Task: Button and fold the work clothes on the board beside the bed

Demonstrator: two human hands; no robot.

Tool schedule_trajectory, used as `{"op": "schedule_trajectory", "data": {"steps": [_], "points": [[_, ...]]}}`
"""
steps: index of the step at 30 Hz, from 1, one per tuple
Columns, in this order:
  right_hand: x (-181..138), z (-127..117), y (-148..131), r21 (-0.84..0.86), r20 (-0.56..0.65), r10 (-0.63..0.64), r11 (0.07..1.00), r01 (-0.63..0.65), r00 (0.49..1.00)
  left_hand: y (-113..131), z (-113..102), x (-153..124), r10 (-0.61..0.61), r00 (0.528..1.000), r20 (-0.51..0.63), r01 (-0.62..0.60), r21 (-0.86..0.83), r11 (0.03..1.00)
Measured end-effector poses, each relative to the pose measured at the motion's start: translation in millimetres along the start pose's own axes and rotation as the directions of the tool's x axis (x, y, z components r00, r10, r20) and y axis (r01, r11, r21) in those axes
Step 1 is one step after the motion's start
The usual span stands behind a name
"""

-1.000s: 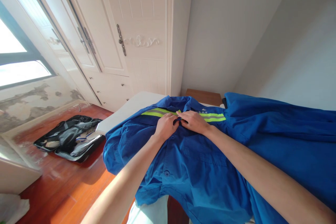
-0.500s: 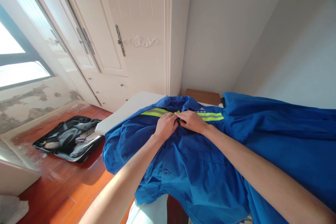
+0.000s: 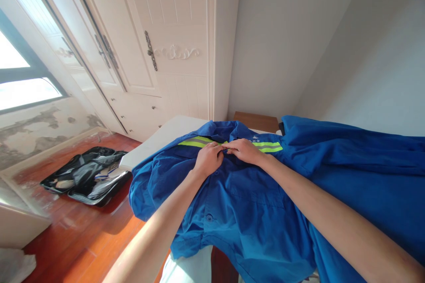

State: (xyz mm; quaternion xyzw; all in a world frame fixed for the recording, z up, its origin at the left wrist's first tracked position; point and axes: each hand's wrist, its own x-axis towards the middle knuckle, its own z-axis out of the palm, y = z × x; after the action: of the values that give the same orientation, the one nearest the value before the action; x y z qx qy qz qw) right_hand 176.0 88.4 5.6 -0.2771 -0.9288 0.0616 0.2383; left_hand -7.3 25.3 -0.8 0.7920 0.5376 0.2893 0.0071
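A blue work jacket (image 3: pixel 252 212) with yellow-green and grey reflective stripes lies spread out, its collar pointing away from me. My left hand (image 3: pixel 209 158) and my right hand (image 3: pixel 245 151) meet at the jacket's front edge, level with the stripe. Both are closed, fingertips pinching the front of the jacket; what exactly lies between them is hidden. Below the hands a button (image 3: pixel 217 172) shows on the front, and a lower button (image 3: pixel 209 218) sits nearer to me. White lettering on the chest is partly covered by my right hand.
Under the jacket is a white surface (image 3: pixel 162 136). More blue cloth (image 3: pixel 365 177) lies to the right. An open black suitcase (image 3: pixel 99 201) with clothes stands on the reddish wooden floor (image 3: pixel 86 239). A cream wardrobe (image 3: pixel 186 4) rises behind, beside a brown wooden piece (image 3: pixel 256 120).
My hands stay at the same spot, with small shifts of the fingers. The button just below them now shows. The view has moved very slightly.
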Motion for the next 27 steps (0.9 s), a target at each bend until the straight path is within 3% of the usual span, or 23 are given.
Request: {"op": "schedule_trajectory", "data": {"steps": [11,20,27], "points": [[-1.3,-2.5,-4.1,0.020,0.008,0.014,1.000,-0.014,1.000,-3.4,3.6,-1.5,0.058,0.998,0.005,-0.058,-0.019,0.998],[-1.9,0.5,-4.8,0.057,-0.022,0.001,0.998,0.000,1.000,-0.8,4.9,-0.7,0.021,0.999,0.027,-0.023,0.065,0.998],[-1.5,4.0,-2.6,0.234,-0.053,0.112,0.967,-0.096,0.992,-2.8,0.9,0.8,-0.026,0.999,0.030,0.028,-0.076,0.997]]}}
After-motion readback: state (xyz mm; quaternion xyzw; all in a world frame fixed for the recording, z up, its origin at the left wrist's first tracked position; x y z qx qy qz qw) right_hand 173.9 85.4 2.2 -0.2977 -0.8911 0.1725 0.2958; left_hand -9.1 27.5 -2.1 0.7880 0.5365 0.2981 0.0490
